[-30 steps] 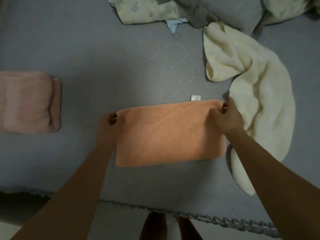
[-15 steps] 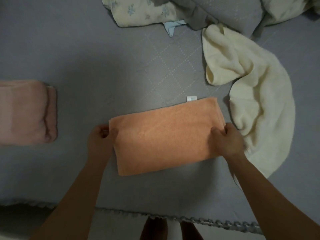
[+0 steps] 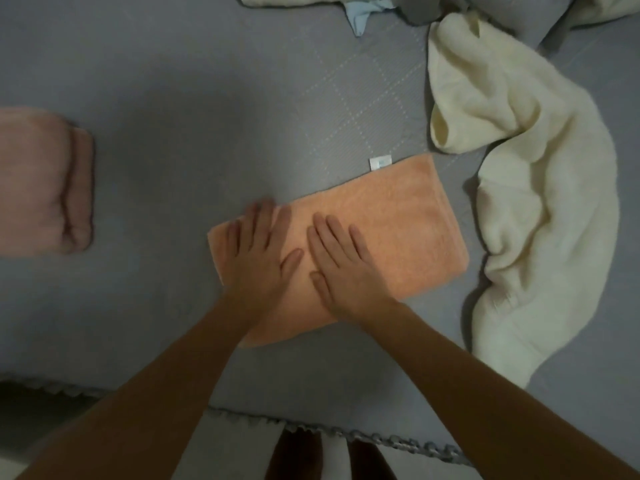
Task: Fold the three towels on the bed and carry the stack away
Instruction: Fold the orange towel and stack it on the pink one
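Note:
An orange towel [image 3: 394, 223], folded into a rectangle with a white tag at its far edge, lies in the middle of the grey bed [image 3: 194, 98]. My left hand [image 3: 256, 258] rests flat on its left part, fingers spread. Beside it my right hand [image 3: 343, 268] also lies flat on the towel, palm down. A pink towel [image 3: 41, 181] sits folded at the left edge of the view. To the right, a cream towel [image 3: 526, 188] lies unfolded and crumpled, running from the far side toward the near edge.
Bunched bedding, grey, pale floral and light blue [image 3: 367, 12], is piled along the far edge. The bed's scalloped trim [image 3: 374, 436] runs along the near edge, with my feet on the floor below it.
Both hands let go of the orange towel's side edges and moved inward. They now lie flat on its left half. The view shifted slightly.

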A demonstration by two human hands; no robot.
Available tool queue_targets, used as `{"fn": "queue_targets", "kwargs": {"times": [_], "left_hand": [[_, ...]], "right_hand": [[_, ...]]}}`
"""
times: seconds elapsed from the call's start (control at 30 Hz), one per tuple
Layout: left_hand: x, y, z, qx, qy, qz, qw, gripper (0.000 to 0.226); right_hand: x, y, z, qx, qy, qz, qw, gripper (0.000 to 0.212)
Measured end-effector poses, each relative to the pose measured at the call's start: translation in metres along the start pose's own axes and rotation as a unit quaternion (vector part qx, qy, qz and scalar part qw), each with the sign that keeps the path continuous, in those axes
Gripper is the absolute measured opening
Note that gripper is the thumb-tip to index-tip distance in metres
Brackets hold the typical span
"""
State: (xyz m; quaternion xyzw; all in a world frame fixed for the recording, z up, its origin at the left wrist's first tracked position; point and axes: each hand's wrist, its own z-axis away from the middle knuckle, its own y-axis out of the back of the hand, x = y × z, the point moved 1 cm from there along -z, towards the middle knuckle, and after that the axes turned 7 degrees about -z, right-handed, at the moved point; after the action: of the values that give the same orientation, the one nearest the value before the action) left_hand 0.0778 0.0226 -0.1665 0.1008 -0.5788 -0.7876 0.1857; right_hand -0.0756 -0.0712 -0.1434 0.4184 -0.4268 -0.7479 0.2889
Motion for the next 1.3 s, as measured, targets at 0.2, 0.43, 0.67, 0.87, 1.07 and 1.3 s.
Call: {"fn": "queue_targets", "kwargs": {"times": [0.2,0.43,0.67,0.87,1.07,1.3], "left_hand": [[-0.029,-0.003,0.022,-0.063,0.075,0.018,0.995,0.074],[-0.025,0.055,-0.034,-0.062,0.094,0.094,0.989,0.061],[-0.038,0.051,-0.010,-0.148,0.166,0.245,0.944,0.025],[0.011,0.000,0.119,-0.180,0.296,0.428,0.835,0.025],[0.101,-0.027,0.203,-0.138,0.408,0.607,0.668,0.011],[0.122,0.004,0.278,-0.123,0.476,0.651,0.578,0.023]], "right_hand": [[0.117,0.024,0.017,0.019,-0.061,0.099,0.993,0.071],[0.105,0.056,0.062,0.191,-0.333,-0.083,0.920,0.069],[-0.009,0.002,0.091,0.018,-0.528,-0.635,0.563,0.041],[0.027,0.014,0.076,0.147,-0.459,-0.453,0.750,0.019],[0.023,-0.020,0.172,-0.008,-0.455,-0.511,0.729,0.019],[-0.013,-0.002,0.287,-0.042,-0.448,-0.551,0.703,0.030]]}}
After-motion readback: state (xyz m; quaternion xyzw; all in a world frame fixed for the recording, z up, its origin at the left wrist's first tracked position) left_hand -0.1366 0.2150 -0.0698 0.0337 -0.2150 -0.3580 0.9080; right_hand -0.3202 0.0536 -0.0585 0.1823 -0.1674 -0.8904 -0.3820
